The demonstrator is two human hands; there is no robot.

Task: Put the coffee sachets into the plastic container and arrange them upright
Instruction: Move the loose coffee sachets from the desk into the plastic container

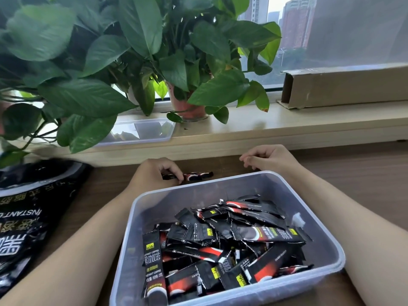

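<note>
Item: loose sachets (pixel 194 176), on the table (pixel 353 173) just above the plastic container (pixel 231 188) at centre frame, long axis left-right. Our left hand (pixel 152 173) is nearer, fingers curled over their left end. Our right hand (pixel 271 157), apart to the right, is loosely curled and holds nothing. Sachet heap (pixel 220 239) in the container: jumbled, not upright. We cannot count the sachets under the fingers. The black bag (pixel 26 217) is cut off at the left.

Both bare forearms reach forward, angling in toward each other. Left hand (pixel 154 171) is knuckles-up, fingers curled down, gripping one end of a coffee sachet (pixel 196 176). Right hand (pixel 268 157) just sits palm-down, fingers loosely curled, nothing in it.
</note>
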